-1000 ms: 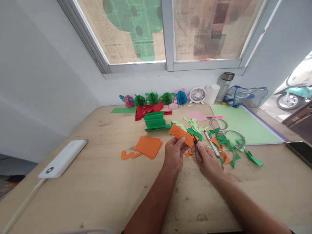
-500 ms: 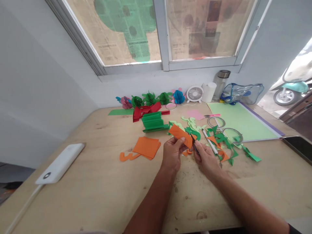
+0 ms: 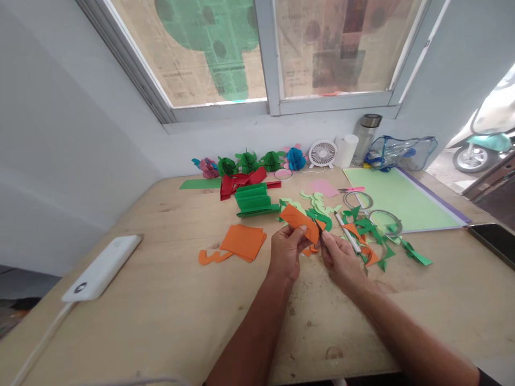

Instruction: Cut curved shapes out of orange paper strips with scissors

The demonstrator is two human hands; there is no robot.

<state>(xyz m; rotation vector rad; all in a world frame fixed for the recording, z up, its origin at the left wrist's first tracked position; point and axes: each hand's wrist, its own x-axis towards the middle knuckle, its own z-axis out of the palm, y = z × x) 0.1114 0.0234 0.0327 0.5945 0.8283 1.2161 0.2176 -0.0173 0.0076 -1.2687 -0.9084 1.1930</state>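
An orange piece of paper with faint drawn lines is pinched between the thumb and fingers of my left hand. My right hand is closed around a pair of scissors, whose dark blades meet the right end of that paper. Most of the scissors' handle is hidden by my fingers. To the left of my hands lies a stack of orange paper squares, with curved orange cut-outs beside it. Small orange scraps rest on the table under the blades.
Green scraps, a white pen and tape rolls lie right of my hands. Folded green paper and red paper sit beyond. A white power bank is at left, a phone at far right.
My hands stay in nearly the same place. The scissor blades have shifted slightly at the right end of the orange paper, and a small flap of paper now shows beyond them.
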